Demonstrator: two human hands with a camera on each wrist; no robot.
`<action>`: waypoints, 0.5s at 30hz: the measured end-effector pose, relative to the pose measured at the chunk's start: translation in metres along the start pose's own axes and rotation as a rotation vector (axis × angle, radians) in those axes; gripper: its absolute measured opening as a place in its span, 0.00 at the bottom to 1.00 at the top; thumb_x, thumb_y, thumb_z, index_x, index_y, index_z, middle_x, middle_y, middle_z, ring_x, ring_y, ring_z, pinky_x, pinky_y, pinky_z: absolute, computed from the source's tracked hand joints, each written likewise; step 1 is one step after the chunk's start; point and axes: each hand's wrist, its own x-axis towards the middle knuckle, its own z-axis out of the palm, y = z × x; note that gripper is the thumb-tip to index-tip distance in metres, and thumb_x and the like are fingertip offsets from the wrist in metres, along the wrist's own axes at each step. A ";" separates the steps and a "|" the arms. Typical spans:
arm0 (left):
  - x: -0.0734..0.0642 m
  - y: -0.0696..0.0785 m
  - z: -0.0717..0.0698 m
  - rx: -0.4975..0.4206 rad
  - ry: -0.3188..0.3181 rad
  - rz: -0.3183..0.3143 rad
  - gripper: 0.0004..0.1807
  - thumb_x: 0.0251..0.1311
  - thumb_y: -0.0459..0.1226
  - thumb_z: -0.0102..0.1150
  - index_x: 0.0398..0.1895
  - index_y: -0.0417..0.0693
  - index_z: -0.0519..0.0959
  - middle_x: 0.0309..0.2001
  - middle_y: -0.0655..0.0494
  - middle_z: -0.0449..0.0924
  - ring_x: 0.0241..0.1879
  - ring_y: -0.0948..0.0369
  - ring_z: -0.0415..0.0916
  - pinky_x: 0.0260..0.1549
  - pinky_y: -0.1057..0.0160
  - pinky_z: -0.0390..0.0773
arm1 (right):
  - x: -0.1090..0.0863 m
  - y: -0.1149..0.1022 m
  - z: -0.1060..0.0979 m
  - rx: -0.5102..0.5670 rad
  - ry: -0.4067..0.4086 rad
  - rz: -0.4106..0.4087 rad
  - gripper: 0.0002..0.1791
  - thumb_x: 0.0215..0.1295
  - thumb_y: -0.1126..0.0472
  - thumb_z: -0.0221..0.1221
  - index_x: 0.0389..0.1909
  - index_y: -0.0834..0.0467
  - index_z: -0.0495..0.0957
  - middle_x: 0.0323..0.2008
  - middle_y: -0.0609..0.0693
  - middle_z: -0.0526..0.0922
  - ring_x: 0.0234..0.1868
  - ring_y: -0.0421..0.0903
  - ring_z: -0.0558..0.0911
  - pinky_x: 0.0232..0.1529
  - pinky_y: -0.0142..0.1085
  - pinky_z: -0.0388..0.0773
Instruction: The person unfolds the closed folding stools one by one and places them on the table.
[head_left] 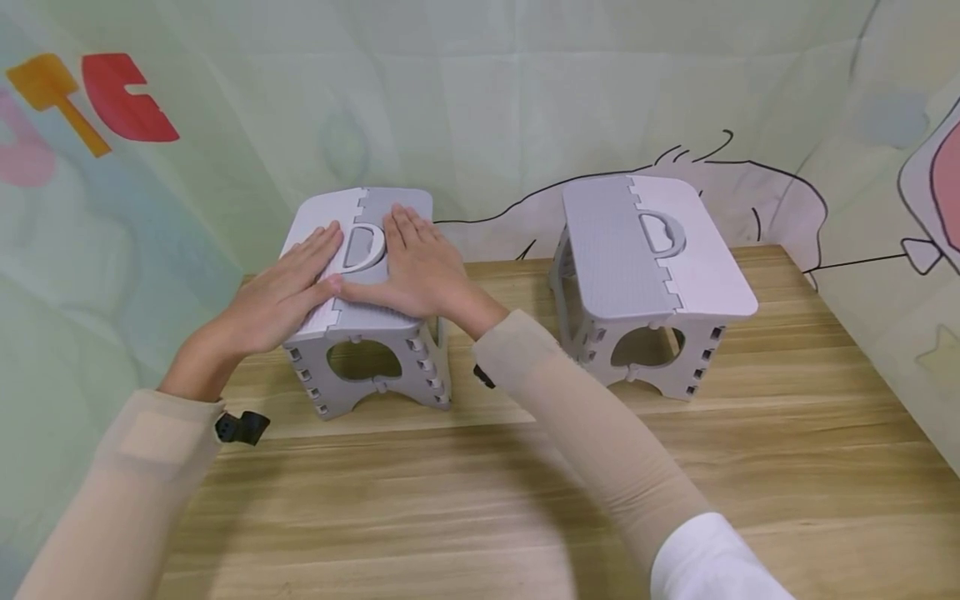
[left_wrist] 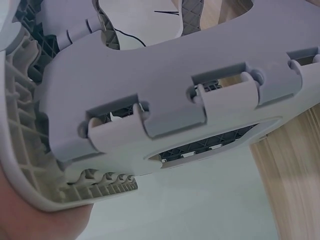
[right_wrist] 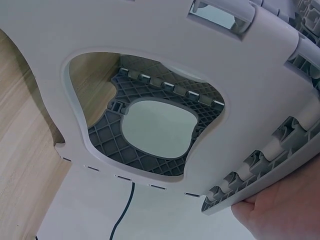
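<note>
Two grey-and-white folding step stools stand unfolded on a wooden table in the head view. On the top of the left folding stool (head_left: 360, 200) both hands lie flat. My left hand (head_left: 281, 292) rests on its white half with fingers straight. The right hand (head_left: 420, 267) presses on the grey half, fingers extended, and the thumbs meet in front of the carry handle (head_left: 371, 250). In the left wrist view, the stool's hinged side (left_wrist: 170, 90) fills the frame. The right wrist view shows a side panel (right_wrist: 40, 30) with a large opening; part of the hand appears at the top's edge.
The right folding stool (head_left: 615, 250) stands a short way off with its top flat. Both stools are on the wooden table (head_left: 450, 500), close to a printed cloth backdrop (head_left: 465, 108). Cloth also hangs at the left and right.
</note>
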 end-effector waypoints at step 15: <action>0.000 -0.002 0.001 0.029 -0.010 0.021 0.36 0.80 0.51 0.32 0.80 0.43 0.38 0.80 0.49 0.34 0.78 0.51 0.30 0.75 0.47 0.37 | 0.000 0.000 -0.001 -0.028 -0.005 -0.014 0.64 0.59 0.16 0.33 0.79 0.63 0.34 0.79 0.57 0.34 0.78 0.48 0.34 0.76 0.36 0.31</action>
